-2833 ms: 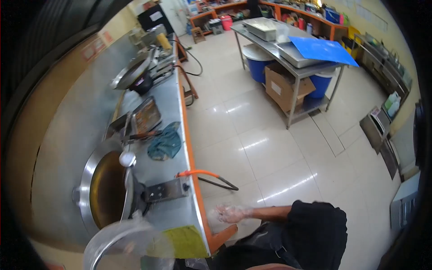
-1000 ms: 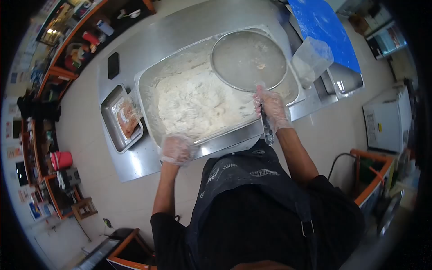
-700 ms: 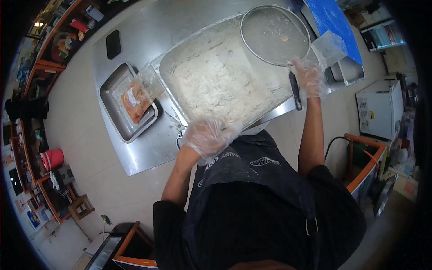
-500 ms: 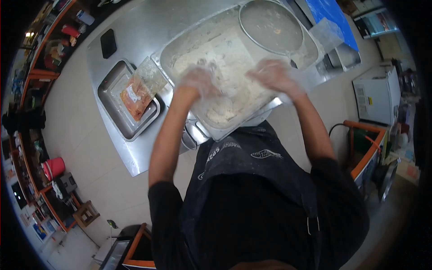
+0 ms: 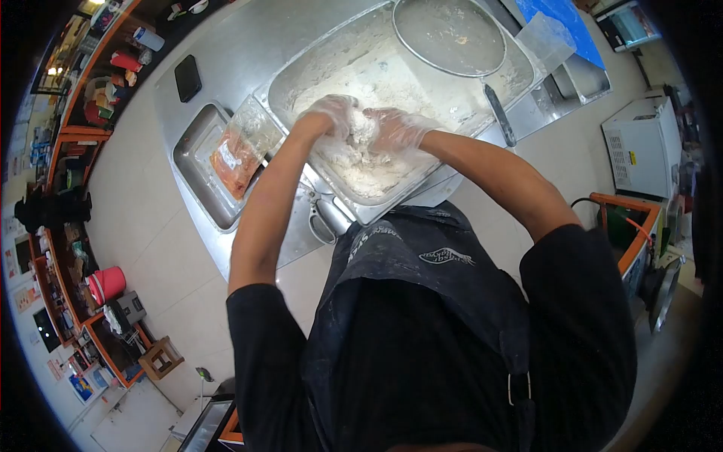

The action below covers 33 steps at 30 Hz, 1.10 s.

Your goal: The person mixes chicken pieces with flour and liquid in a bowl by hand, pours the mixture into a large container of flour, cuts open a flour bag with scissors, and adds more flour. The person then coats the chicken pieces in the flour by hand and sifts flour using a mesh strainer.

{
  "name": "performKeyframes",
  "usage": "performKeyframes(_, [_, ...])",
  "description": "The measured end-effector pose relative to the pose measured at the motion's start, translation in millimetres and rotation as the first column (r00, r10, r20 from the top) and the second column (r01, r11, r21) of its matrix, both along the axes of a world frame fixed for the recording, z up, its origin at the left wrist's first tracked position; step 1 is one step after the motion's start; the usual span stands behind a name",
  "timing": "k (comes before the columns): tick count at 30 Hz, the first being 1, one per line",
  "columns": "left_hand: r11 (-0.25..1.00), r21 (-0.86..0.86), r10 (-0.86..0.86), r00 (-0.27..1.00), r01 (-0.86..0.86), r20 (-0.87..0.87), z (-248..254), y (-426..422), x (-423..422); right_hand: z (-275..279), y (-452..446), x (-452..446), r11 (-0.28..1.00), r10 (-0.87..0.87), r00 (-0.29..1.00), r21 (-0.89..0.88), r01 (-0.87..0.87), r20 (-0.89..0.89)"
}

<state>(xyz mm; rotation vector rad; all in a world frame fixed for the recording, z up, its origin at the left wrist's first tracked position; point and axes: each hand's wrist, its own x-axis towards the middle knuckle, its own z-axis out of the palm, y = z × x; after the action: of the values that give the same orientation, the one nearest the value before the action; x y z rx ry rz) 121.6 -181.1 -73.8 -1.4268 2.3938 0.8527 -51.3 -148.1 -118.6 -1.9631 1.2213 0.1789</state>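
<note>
A large metal tray [image 5: 269, 96] holds white flour [image 5: 407, 94]. My left hand [image 5: 337, 114], in a clear plastic glove, curls round a floury clump [image 5: 364, 128] above the flour. My right hand [image 5: 395, 129], gloved too, presses the clump from the other side. A round sieve [image 5: 452, 36] rests across the tray's far right corner, its dark handle [image 5: 499, 113] over the near rim. Left of the tray, a smaller metal pan [image 5: 197, 151] holds a plastic bag of orange-red food [image 5: 235, 166]. Scissors [image 5: 320, 218] lie by the tray's near left corner.
A black phone [image 5: 187, 78] lies on the steel table [image 5: 233, 53]. A clear plastic container [image 5: 547, 39] and a blue board [image 5: 568, 26] are at the right. Shelves stand at the far left, with a pink bucket [image 5: 106, 285] on the floor. A white freezer [image 5: 640, 147] stands right.
The view has turned from the wok counter to the flour tray. My right hand has let go of the sieve handle. Both hands have moved together into the flour and closed round a clump.
</note>
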Motion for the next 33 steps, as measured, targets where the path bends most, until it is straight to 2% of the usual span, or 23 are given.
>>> performKeyframes(1, [0.994, -0.112, 0.004, 0.999, 0.001, 0.043, 9.7, 3.2, 0.2, 18.3, -7.0, -10.5, 0.994, -0.045, 0.998, 0.098, 0.041, 0.041])
performKeyframes(2, [0.955, -0.249, 0.158, 0.987, -0.161, -0.032, 0.0, 3.3, 11.9, 53.8, -7.7, -17.2, 0.960, -0.088, 0.996, 0.268, 0.082, 0.008])
performKeyframes(3, [0.937, -0.308, 0.163, 0.986, -0.165, -0.032, 24.4, 4.0, 18.8, 48.1, -10.5, -27.2, 0.995, 0.010, 0.999, -0.098, -0.005, 0.048])
performKeyframes(4, [0.916, -0.363, 0.167, 0.985, -0.168, -0.034, 50.0, 4.8, 26.3, 35.8, -11.5, -40.0, 0.889, 0.113, 0.992, -0.451, -0.078, 0.051])
performKeyframes(5, [0.897, -0.410, 0.165, 0.986, -0.165, -0.035, 65.7, 7.9, 28.4, 31.6, -12.1, -38.4, 0.845, -0.022, 1.000, -0.534, 0.014, -0.008])
performKeyframes(6, [0.898, -0.357, 0.249, 0.966, -0.257, -0.068, 55.7, 4.2, 28.1, 34.4, -11.5, -34.8, 0.791, -0.166, 0.985, -0.604, 0.101, -0.052])
performKeyframes(9, [0.850, -0.463, 0.212, 0.968, -0.251, -0.136, -14.8, 4.0, -24.0, 59.8, -23.7, 26.8, 0.929, 0.133, 0.947, -0.295, -0.222, -0.293])
performKeyframes(10, [0.844, -0.504, 0.159, 0.983, -0.186, -0.096, -20.9, -0.7, -18.8, 84.4, -14.5, 16.5, 0.990, -0.056, 0.997, -0.133, 0.048, -0.061])
performKeyframes(12, [0.802, -0.559, 0.162, 0.977, -0.212, -0.138, -26.2, 14.2, 3.5, 29.2, -6.5, -12.3, 0.881, -0.097, 0.984, -0.448, 0.154, 0.146])
performKeyframes(13, [0.760, -0.606, 0.164, 0.972, -0.234, -0.169, -22.1, 9.3, 8.3, 13.9, -17.3, -24.7, 0.768, -0.077, 0.966, -0.603, 0.215, 0.246])
performKeyframes(14, [0.886, -0.303, 0.306, 0.934, -0.350, -0.184, 1.7, 4.8, 6.1, 21.4, -26.0, -31.9, 0.831, -0.156, 0.965, -0.500, 0.244, 0.211])
performKeyframes(17, [0.816, -0.508, 0.189, 0.957, -0.277, -0.218, -64.5, 6.7, -24.8, 18.3, -20.6, 8.0, 0.974, -0.055, 0.996, -0.217, 0.069, 0.069])
performKeyframes(18, [0.780, -0.578, 0.166, 0.970, -0.239, -0.178, -19.9, 15.6, -31.9, -13.0, -19.5, 4.2, 0.890, -0.091, 0.986, -0.433, 0.143, 0.140])
performKeyframes(21, [0.898, -0.152, 0.411, 0.910, -0.413, -0.050, 28.7, 11.2, -11.2, 22.3, -22.5, -28.6, 0.746, -0.201, 0.948, -0.589, 0.312, 0.247])
performKeyframes(22, [0.837, -0.451, 0.268, 0.950, -0.311, -0.158, -25.7, 15.3, -9.3, -30.3, -26.7, -22.6, 0.344, 0.081, 0.974, -0.923, 0.174, 0.214])
performKeyframes(23, [0.907, -0.356, 0.208, 0.974, -0.225, -0.084, -16.4, 17.8, -23.8, 4.1, -29.4, 4.4, 0.853, -0.009, 0.966, -0.502, 0.142, 0.257])
performKeyframes(24, [0.959, -0.249, 0.138, 0.990, -0.139, -0.021, -7.4, 20.4, -38.3, 1.6, -28.3, 2.5, 0.847, 0.012, 0.972, -0.519, 0.115, 0.236])
performKeyframes(25, [0.989, -0.120, 0.116, 0.964, -0.089, 0.238, 30.9, 18.4, -49.2, -0.3, -32.6, -2.3, 0.835, 0.027, 0.977, -0.542, 0.093, 0.210])
performKeyframes(28, [0.863, -0.456, -0.108, 0.960, 0.219, 0.257, 33.8, -1.7, -12.0, 59.6, -52.9, -36.9, 0.832, 0.032, 0.952, -0.536, 0.144, 0.306])
performKeyframes(29, [0.939, -0.338, -0.004, 0.984, 0.066, 0.180, 55.6, -14.2, -22.3, 97.7, -51.3, -49.3, 0.896, -0.026, 0.874, -0.376, 0.235, 0.485])
performKeyframes(31, [0.873, -0.480, 0.075, 0.996, -0.086, -0.043, 87.4, -42.7, -40.3, 166.8, -51.5, -73.1, 0.940, -0.174, 0.689, -0.089, 0.329, 0.704])
performKeyframes(32, [0.699, -0.705, -0.011, 0.983, -0.122, -0.181, 91.3, -50.5, -46.0, 186.1, -55.7, -81.2, 0.941, -0.179, 0.652, -0.066, 0.333, 0.737])
performKeyframes(33, [0.755, -0.651, -0.026, 0.987, -0.083, -0.156, 111.8, -65.0, -61.6, 205.3, -59.9, -89.2, 0.941, -0.184, 0.613, -0.042, 0.335, 0.768])
